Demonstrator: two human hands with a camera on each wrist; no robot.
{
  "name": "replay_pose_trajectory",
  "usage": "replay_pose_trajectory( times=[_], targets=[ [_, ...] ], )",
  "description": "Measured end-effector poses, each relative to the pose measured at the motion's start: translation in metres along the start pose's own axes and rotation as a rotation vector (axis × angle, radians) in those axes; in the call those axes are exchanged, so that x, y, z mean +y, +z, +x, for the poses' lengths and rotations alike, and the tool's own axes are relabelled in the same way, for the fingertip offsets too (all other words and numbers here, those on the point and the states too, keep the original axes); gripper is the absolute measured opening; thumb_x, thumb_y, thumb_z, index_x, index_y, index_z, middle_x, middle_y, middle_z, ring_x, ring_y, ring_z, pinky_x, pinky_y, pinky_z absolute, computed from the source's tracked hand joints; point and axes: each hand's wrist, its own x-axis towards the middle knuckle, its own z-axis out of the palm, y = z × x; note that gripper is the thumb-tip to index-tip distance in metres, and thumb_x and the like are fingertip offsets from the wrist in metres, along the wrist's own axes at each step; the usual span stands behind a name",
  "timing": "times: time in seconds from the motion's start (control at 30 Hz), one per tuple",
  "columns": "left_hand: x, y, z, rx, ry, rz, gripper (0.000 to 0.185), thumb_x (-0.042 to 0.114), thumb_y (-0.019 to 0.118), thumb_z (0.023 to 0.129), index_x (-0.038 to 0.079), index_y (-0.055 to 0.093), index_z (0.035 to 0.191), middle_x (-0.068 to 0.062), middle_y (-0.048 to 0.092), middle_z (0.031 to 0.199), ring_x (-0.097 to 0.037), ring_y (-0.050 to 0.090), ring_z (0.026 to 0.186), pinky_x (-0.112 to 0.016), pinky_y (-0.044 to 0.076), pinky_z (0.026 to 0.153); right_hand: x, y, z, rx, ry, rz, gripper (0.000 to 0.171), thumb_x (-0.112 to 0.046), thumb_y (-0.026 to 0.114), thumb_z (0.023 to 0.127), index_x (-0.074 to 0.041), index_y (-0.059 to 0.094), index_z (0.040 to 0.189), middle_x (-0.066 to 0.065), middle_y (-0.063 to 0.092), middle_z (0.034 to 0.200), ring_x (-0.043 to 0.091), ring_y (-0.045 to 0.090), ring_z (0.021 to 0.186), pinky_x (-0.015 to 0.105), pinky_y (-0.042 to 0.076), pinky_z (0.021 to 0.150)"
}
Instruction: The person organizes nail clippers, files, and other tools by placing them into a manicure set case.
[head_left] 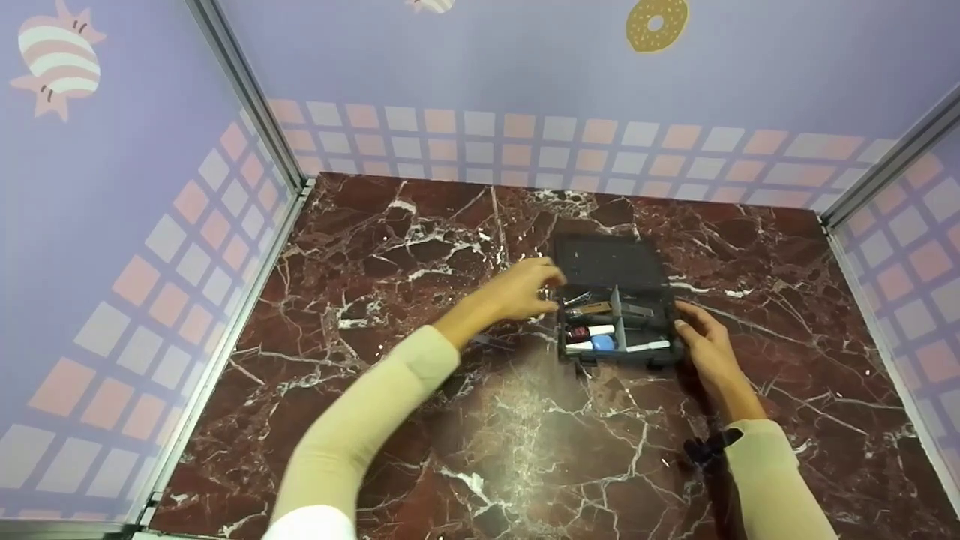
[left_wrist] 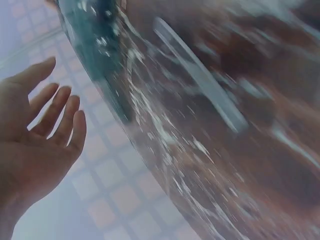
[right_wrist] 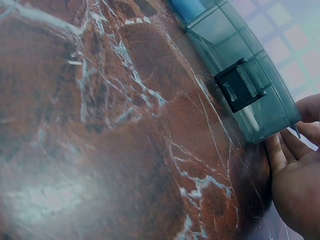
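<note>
A dark translucent compartment box (head_left: 664, 358) lies open on the red marble table (head_left: 450, 420), its lid (head_left: 607, 259) folded back flat. Inside are small items: a blue piece (head_left: 602, 343), a white stick (head_left: 649, 346), a brown piece (head_left: 592, 307). My left hand (head_left: 551, 289) hovers at the box's left edge; in the left wrist view the left hand (left_wrist: 60, 100) is spread with straight fingers, holding nothing. My right hand (head_left: 686, 322) rests against the box's right wall. In the right wrist view the fingertips (right_wrist: 292, 147) touch the box's corner (right_wrist: 265, 125) beside a black latch (right_wrist: 242, 85).
Lilac panels with a pink and white check pattern wall in the table on the left (head_left: 150, 247), back (head_left: 525, 142) and right (head_left: 922, 247), joined by metal corner posts (head_left: 247, 82). Bare marble stretches left of the box and toward me.
</note>
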Motion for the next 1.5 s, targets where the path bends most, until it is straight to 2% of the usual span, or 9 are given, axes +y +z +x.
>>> replay_pose_trajectory(
  times=[0.13,0.3,0.5,0.67,0.8,0.97,1.1,1.3,1.5],
  targets=[
    [-0.023,-0.004,-0.027,-0.059,-0.031,0.016,0.048,0.025,0.079,0.096,0.007,0.066,0.138,-0.008,0.064,0.132,-0.024,0.062,0.119,-0.036,0.052,0.107,0.002,0.000,0.002,0.003,0.000,-0.008,0.048,-0.006,0.049,0.111,0.007,0.041,0.157,0.025,0.047,0.151,0.015,0.055,0.119,0.017,0.050,0.094],
    [-0.046,0.003,-0.059,-0.118,-0.064,0.026,0.048,0.028,0.082,0.094,0.007,0.067,0.134,-0.008,0.065,0.127,-0.023,0.064,0.113,-0.034,0.056,0.100,0.002,0.000,0.002,0.012,-0.022,0.013,0.047,-0.003,0.051,0.110,0.009,0.043,0.155,0.020,0.054,0.144,0.014,0.058,0.116,0.017,0.051,0.093],
    [-0.060,0.010,-0.080,-0.155,-0.080,0.040,0.034,0.024,0.082,0.093,0.009,0.072,0.122,-0.006,0.064,0.117,-0.022,0.063,0.106,-0.033,0.056,0.097,0.002,0.002,0.001,0.020,-0.035,0.034,0.045,0.000,0.051,0.109,0.011,0.044,0.152,0.014,0.060,0.135,0.014,0.061,0.110,0.019,0.054,0.090],
    [-0.061,0.012,-0.084,-0.162,-0.064,0.059,0.023,0.011,0.080,0.090,0.007,0.073,0.112,-0.006,0.063,0.110,-0.021,0.063,0.100,-0.032,0.057,0.093,0.003,0.001,0.002,0.024,-0.035,0.031,0.046,-0.001,0.051,0.109,0.011,0.044,0.153,0.011,0.061,0.135,0.014,0.061,0.111,0.019,0.053,0.091],
    [-0.062,0.015,-0.084,-0.150,-0.059,0.058,0.019,0.008,0.078,0.091,0.007,0.073,0.109,-0.005,0.063,0.108,-0.020,0.063,0.097,-0.031,0.057,0.090,0.003,0.001,0.002,0.022,-0.019,0.026,0.046,-0.002,0.051,0.110,0.010,0.043,0.154,0.015,0.058,0.139,0.014,0.060,0.112,0.018,0.052,0.092],
    [-0.064,0.017,-0.085,-0.118,-0.034,0.071,0.018,0.008,0.077,0.089,0.008,0.072,0.106,-0.005,0.063,0.107,-0.022,0.063,0.097,-0.034,0.057,0.090,0.001,-0.001,0.001,0.005,0.010,-0.027,0.048,-0.007,0.048,0.112,0.006,0.041,0.158,0.025,0.046,0.152,0.011,0.056,0.115,0.016,0.050,0.091],
    [-0.066,0.019,-0.086,-0.095,-0.020,0.081,0.016,0.006,0.075,0.087,0.009,0.071,0.102,-0.004,0.064,0.104,-0.023,0.061,0.099,-0.037,0.055,0.091,0.001,-0.001,0.001,0.002,0.015,-0.063,0.048,-0.009,0.049,0.112,0.003,0.041,0.159,0.024,0.047,0.151,0.010,0.055,0.110,0.017,0.050,0.086],
    [-0.063,0.015,-0.083,-0.123,-0.007,-0.054,0.014,0.000,0.070,0.093,0.004,0.075,0.105,-0.006,0.071,0.097,-0.019,0.066,0.090,-0.031,0.058,0.084,0.003,0.000,0.002,0.023,0.003,-0.042,0.047,-0.006,0.051,0.111,0.005,0.044,0.156,0.020,0.053,0.143,0.009,0.058,0.104,0.018,0.052,0.083],
    [-0.045,0.008,-0.070,-0.090,0.038,-0.170,0.015,0.007,0.071,0.099,0.004,0.075,0.114,-0.006,0.074,0.107,-0.020,0.068,0.099,-0.030,0.058,0.093,0.002,0.000,0.000,0.020,0.001,-0.016,0.048,-0.007,0.052,0.111,0.007,0.043,0.156,0.020,0.051,0.145,0.008,0.057,0.107,0.017,0.052,0.086]
  ],
)
